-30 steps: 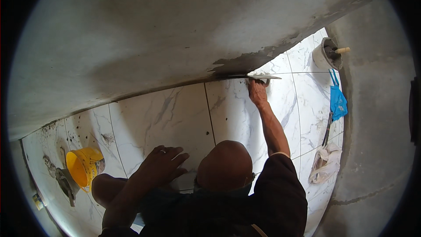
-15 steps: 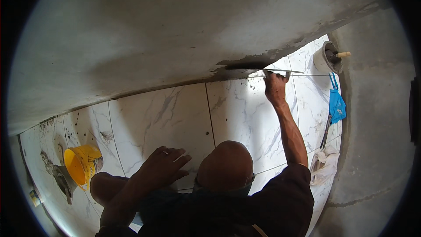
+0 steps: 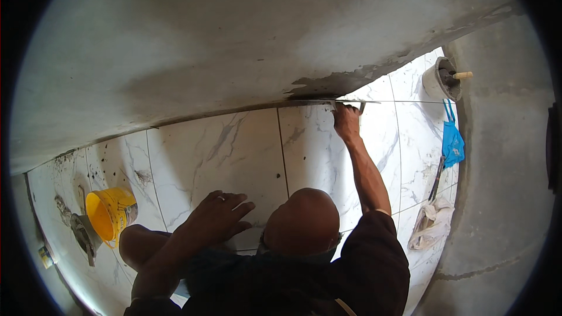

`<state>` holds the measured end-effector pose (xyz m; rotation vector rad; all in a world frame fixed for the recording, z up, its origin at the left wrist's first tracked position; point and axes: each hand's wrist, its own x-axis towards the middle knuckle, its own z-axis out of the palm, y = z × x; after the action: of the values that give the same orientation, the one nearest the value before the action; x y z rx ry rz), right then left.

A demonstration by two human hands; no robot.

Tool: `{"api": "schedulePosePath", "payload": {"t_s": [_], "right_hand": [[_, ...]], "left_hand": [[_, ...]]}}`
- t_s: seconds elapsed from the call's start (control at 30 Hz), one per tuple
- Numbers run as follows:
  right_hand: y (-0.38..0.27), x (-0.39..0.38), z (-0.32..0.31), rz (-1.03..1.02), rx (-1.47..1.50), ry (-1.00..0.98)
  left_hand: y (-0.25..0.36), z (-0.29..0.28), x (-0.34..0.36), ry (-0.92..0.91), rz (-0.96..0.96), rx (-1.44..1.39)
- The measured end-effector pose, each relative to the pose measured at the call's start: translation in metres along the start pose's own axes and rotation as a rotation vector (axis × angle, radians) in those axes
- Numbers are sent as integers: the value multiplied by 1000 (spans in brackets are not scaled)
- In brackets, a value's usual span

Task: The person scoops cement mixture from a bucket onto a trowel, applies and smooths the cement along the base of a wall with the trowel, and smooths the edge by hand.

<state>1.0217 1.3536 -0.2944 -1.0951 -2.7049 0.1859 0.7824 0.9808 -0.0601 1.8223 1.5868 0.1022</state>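
My right hand (image 3: 348, 122) is closed round the handle of a plastering trowel (image 3: 362, 106). The trowel's thin blade is seen edge-on, along the foot of the grey wall (image 3: 205, 41), where a dark damp patch of fresh plaster (image 3: 336, 83) spreads. Whether the blade touches the wall at every point cannot be made out. My left hand (image 3: 219, 217) holds nothing; its fingers are spread, with the forearm resting near my bent knee (image 3: 140, 246).
White marbled tiles (image 3: 222, 158) cover the floor, with crumbs of mortar on them. To the left stand a yellow bucket (image 3: 126, 206) and a grey hand tool (image 3: 85, 237). On the right are a mortar bucket (image 3: 434, 82), a blue bag (image 3: 452, 143) and a whitish plastic bag (image 3: 432, 225).
My right hand has moved left along the base of the wall, carrying the trowel with it. The left hand stays almost where it was, fingers still spread.
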Motion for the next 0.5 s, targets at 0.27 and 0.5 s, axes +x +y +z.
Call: {"api": "schedulePosePath", "payload": {"t_s": [0.27, 0.5], "right_hand": [[-15, 16, -91, -126, 17, 203], [-20, -8, -61, -161, 19, 139]], "left_hand": [[2, -2, -7, 2, 11, 19], [1, -3, -5, -9, 9, 17]]}}
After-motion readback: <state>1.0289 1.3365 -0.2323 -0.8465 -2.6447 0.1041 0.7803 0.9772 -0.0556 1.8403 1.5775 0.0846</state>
